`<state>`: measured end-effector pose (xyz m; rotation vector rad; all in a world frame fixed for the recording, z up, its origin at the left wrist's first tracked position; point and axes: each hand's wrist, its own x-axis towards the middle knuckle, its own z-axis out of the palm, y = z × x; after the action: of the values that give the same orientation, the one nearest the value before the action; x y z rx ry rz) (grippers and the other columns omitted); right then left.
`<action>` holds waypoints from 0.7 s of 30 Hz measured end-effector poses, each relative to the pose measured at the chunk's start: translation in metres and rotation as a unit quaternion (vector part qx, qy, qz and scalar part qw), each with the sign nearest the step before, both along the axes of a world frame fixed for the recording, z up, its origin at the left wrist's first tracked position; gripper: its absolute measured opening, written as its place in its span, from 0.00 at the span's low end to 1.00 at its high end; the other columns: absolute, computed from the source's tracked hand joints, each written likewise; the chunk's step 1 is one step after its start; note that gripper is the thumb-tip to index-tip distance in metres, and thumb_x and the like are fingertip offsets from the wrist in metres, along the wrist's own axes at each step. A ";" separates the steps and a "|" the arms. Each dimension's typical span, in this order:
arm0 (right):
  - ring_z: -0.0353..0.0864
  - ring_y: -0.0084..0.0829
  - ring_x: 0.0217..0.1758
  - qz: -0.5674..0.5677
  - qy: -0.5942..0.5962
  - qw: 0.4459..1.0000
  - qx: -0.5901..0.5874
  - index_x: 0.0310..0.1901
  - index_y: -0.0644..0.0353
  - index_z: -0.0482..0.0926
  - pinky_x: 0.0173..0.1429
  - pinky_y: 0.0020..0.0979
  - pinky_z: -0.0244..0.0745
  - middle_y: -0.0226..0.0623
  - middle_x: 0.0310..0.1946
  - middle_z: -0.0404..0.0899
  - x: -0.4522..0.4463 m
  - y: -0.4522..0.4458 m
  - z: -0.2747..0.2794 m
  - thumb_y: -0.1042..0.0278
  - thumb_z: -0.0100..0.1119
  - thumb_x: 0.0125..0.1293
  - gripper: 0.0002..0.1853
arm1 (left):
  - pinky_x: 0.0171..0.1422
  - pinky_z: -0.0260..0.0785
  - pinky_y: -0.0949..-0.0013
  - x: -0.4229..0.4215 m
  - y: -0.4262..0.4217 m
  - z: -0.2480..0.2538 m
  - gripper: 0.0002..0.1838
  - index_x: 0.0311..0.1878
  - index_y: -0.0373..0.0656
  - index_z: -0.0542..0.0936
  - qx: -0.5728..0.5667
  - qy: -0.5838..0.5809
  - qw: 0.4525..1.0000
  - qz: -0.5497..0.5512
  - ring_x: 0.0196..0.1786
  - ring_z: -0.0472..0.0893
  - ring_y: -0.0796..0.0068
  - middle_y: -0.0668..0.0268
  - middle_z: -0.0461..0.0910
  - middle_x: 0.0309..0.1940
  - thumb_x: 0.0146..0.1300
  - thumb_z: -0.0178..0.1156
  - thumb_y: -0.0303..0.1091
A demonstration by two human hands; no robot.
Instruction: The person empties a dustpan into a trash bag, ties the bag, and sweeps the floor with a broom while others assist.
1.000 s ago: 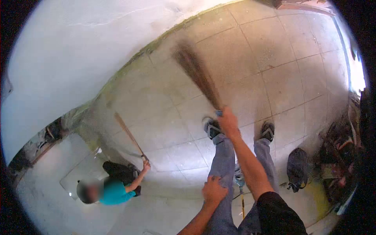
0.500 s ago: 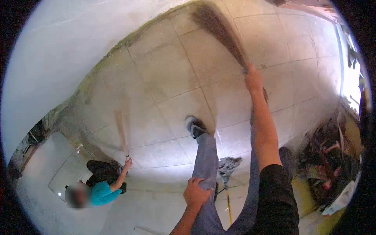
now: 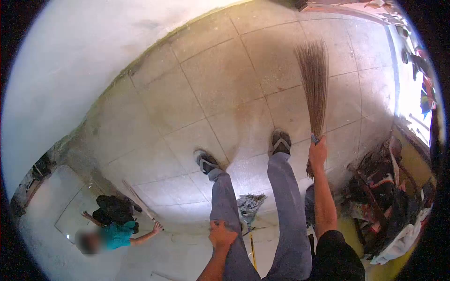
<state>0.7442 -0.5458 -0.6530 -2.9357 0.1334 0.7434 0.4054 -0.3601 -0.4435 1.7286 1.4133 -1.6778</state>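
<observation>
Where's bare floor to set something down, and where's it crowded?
Bare: tiles between the white wall and broom, ahead of both feet. Crowded: the jumbled pile right of the right forearm; the mop also shows between the legs.

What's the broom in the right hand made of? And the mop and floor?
Broom: probably dry plant stalks, dull; thin brown strands fan out. Mop: maybe cotton or synthetic strings, matte; shaggy grey strands show. Floor: likely tile or concrete, fairly dull; straight lines divide it.

Right here, the dusty tiled floor (image 3: 225, 75) bears a pair of sandals (image 3: 281, 142); from them, mop head (image 3: 251, 204) at six o'clock, jumbled heap (image 3: 380, 189) at four.
</observation>
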 end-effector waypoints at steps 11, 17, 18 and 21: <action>0.78 0.56 0.47 -0.006 -0.005 0.991 0.136 0.43 0.64 0.74 0.48 0.50 0.72 0.56 0.40 0.79 0.118 0.189 -0.032 0.50 0.52 0.63 0.22 | 0.55 0.71 0.56 0.000 -0.017 -0.008 0.33 0.54 0.53 0.75 -0.014 0.032 0.999 -0.001 0.55 0.74 0.56 0.61 0.61 0.61 0.37 0.67 0.42; 0.77 0.55 0.50 -0.010 0.060 0.996 0.061 0.48 0.63 0.75 0.52 0.49 0.71 0.56 0.44 0.78 0.069 0.086 -0.043 0.48 0.51 0.63 0.25 | 0.54 0.72 0.56 -0.016 -0.022 0.001 0.31 0.51 0.52 0.77 0.009 -0.019 1.000 -0.001 0.54 0.74 0.54 0.59 0.63 0.60 0.36 0.67 0.42; 0.77 0.55 0.51 -0.013 0.062 0.996 0.063 0.49 0.63 0.75 0.52 0.49 0.71 0.56 0.44 0.78 0.051 0.060 -0.030 0.48 0.51 0.63 0.25 | 0.54 0.72 0.55 -0.017 -0.020 -0.002 0.31 0.51 0.52 0.77 0.011 -0.043 0.999 -0.001 0.54 0.75 0.54 0.59 0.64 0.60 0.36 0.67 0.41; 0.77 0.57 0.46 -0.042 0.079 0.996 0.026 0.49 0.61 0.74 0.50 0.50 0.71 0.56 0.40 0.79 0.011 0.010 0.000 0.51 0.54 0.62 0.22 | 0.54 0.71 0.55 -0.012 -0.016 -0.006 0.30 0.50 0.52 0.77 0.016 -0.034 0.999 0.010 0.53 0.75 0.54 0.60 0.65 0.58 0.36 0.66 0.40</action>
<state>0.7547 -0.5361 -0.6531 -2.8011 0.2458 0.9507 0.3930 -0.3757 -0.4490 1.7654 1.4285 -1.5805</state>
